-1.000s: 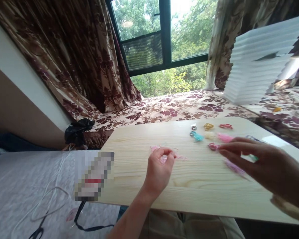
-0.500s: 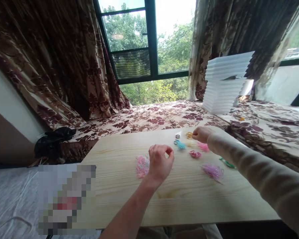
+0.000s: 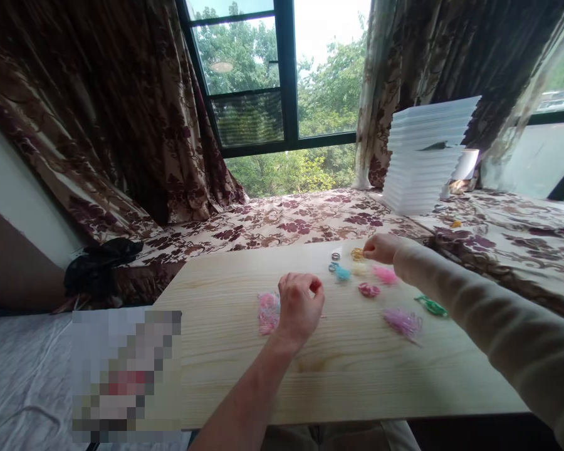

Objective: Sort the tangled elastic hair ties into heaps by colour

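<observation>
My left hand (image 3: 302, 305) is raised above the middle of the table, its thumb and fingers curled into a pinch. What it holds, if anything, is too small to make out; a thin pink bit shows beside the wrist. Just left of it, partly covered, lies a heap of pink and pale strands (image 3: 267, 312). Stretched to the far side, my right hand (image 3: 380, 248) pinches at a small bundle of yellow loops (image 3: 356, 254). Near it lie a cream bundle (image 3: 358, 269), a bright pink bundle (image 3: 385, 274) and dark pink loops (image 3: 369, 289).
Turquoise strands (image 3: 341, 272) and small grey rings (image 3: 335, 256) lie left of the yellow loops. Purple strands (image 3: 403, 323) and a green bundle (image 3: 431, 305) lie nearer on the wooden table (image 3: 225, 357). A white foam-like stack (image 3: 420, 166) stands behind, by the window.
My right hand has moved from beside the dark pink loops to the yellow loops at the back. The view has shifted. My left hand stays pinched near the pink heap.
</observation>
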Tool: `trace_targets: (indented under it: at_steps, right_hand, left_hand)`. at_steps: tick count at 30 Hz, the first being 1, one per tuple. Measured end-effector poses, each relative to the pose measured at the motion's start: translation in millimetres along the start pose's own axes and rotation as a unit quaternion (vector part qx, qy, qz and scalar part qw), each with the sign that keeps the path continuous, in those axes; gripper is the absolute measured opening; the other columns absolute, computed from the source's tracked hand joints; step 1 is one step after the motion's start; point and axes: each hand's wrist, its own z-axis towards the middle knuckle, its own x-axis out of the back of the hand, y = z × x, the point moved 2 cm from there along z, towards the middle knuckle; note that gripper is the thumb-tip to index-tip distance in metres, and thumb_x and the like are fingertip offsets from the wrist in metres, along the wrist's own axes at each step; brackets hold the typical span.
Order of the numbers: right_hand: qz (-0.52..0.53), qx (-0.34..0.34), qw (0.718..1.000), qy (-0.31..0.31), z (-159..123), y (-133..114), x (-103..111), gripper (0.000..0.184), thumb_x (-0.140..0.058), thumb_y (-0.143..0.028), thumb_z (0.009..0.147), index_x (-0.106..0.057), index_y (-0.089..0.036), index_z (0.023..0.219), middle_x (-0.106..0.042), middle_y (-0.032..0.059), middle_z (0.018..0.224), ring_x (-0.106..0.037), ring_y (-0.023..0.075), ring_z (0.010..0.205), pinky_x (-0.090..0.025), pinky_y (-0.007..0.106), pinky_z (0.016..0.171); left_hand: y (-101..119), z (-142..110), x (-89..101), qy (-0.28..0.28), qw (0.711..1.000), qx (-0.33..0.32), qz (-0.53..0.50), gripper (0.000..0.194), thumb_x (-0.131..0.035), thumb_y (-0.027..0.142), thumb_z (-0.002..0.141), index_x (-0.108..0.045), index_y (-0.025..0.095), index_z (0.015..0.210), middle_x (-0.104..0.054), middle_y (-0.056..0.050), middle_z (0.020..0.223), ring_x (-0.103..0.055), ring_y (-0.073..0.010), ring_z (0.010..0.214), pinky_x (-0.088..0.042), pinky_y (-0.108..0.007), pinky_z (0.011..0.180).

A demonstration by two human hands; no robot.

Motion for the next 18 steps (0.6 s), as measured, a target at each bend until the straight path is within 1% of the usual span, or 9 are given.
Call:
trace_targets:
  at_steps: [3,4,6,8,10,13,15,18]
  right_hand:
    - [0.028,0.011,0.999,-0.014,-7.0,-3.8,22.0,0.022,-0.062,-0.036,0.082,-0.075,-0.018,0.088,-0.073,0.007,0.083,-0.067,0.0236,0.086,-0.05,0.034,0.076]
    - [0.045,0.025,0.998,-0.022,-11.3,-8.5,28.0,0.024,-0.061,-0.035,0.081,-0.076,-0.018,0.088,-0.073,0.0063,0.079,-0.067,0.0236,0.084,-0.049,0.033,0.075]
    - [0.082,0.061,0.994,-0.047,-22.6,-22.2,34.5,0.027,-0.058,-0.036,0.08,-0.076,-0.019,0.09,-0.073,0.004,0.077,-0.067,0.0198,0.08,-0.049,0.029,0.072]
    - [0.115,0.097,0.985,-0.084,-35.8,-38.6,33.1,0.029,-0.058,-0.039,0.078,-0.076,-0.019,0.088,-0.073,0.0026,0.077,-0.066,0.0162,0.075,-0.05,0.025,0.071]
    - [0.161,0.126,0.971,-0.128,-48.3,-53.1,26.4,0.032,-0.06,-0.045,0.074,-0.075,-0.018,0.08,-0.072,0.0031,0.073,-0.065,0.0148,0.07,-0.05,0.025,0.067]
    - [0.24,0.135,0.946,-0.168,-60.2,-65.4,15.1,0.042,-0.062,-0.058,0.066,-0.071,-0.017,0.066,-0.069,0.0049,0.066,-0.06,0.0144,0.062,-0.048,0.026,0.059]
    - [0.265,0.13,0.939,-0.175,-63.1,-68.5,10.1,0.046,-0.063,-0.063,0.062,-0.069,-0.017,0.063,-0.067,0.0048,0.064,-0.058,0.0137,0.059,-0.046,0.026,0.055]
    - [0.265,0.137,0.941,-0.161,-63.1,-71.6,6.4,0.046,-0.063,-0.063,0.061,-0.069,-0.017,0.064,-0.066,0.0042,0.063,-0.057,0.0136,0.058,-0.045,0.026,0.055]
  left_hand:
    - [4.2,-0.9,2.1,-0.001,1.0,-0.012,0.008,0.015,-0.062,0.009,0.077,-0.064,0.02,0.069,-0.069,-0.001,0.075,-0.06,-0.0196,0.084,-0.042,-0.042,0.093]
    - [6.7,-1.1,3.2,0.0,1.0,-0.02,0.011,0.015,-0.061,0.009,0.078,-0.064,0.021,0.07,-0.069,-0.001,0.076,-0.06,-0.0193,0.085,-0.04,-0.043,0.098]
    - [12.7,-1.1,5.2,0.009,0.999,-0.046,0.021,0.014,-0.061,0.01,0.08,-0.064,0.021,0.072,-0.068,0.0,0.078,-0.06,-0.0185,0.087,-0.034,-0.047,0.106]
    - [17.8,-0.7,6.6,0.02,0.997,-0.073,0.034,0.013,-0.061,0.01,0.081,-0.063,0.021,0.074,-0.068,0.0,0.078,-0.06,-0.018,0.088,-0.028,-0.05,0.111]
    - [20.3,-0.4,7.0,0.027,0.994,-0.091,0.048,0.012,-0.06,0.011,0.082,-0.062,0.02,0.074,-0.067,0.001,0.077,-0.06,-0.018,0.089,-0.026,-0.051,0.112]
    - [19.7,-0.5,6.6,0.035,0.991,-0.112,0.07,0.012,-0.06,0.015,0.085,-0.061,0.02,0.074,-0.067,0.001,0.077,-0.059,-0.0181,0.089,-0.026,-0.051,0.112]
    - [18.5,-0.9,6.6,0.042,0.988,-0.121,0.083,0.013,-0.059,0.018,0.087,-0.061,0.019,0.074,-0.067,0.001,0.077,-0.059,-0.018,0.089,-0.027,-0.05,0.112]
    - [18.0,-1.6,6.8,0.052,0.986,-0.126,0.099,0.014,-0.058,0.019,0.088,-0.06,0.019,0.074,-0.066,0.0,0.076,-0.058,-0.0181,0.088,-0.028,-0.049,0.112]
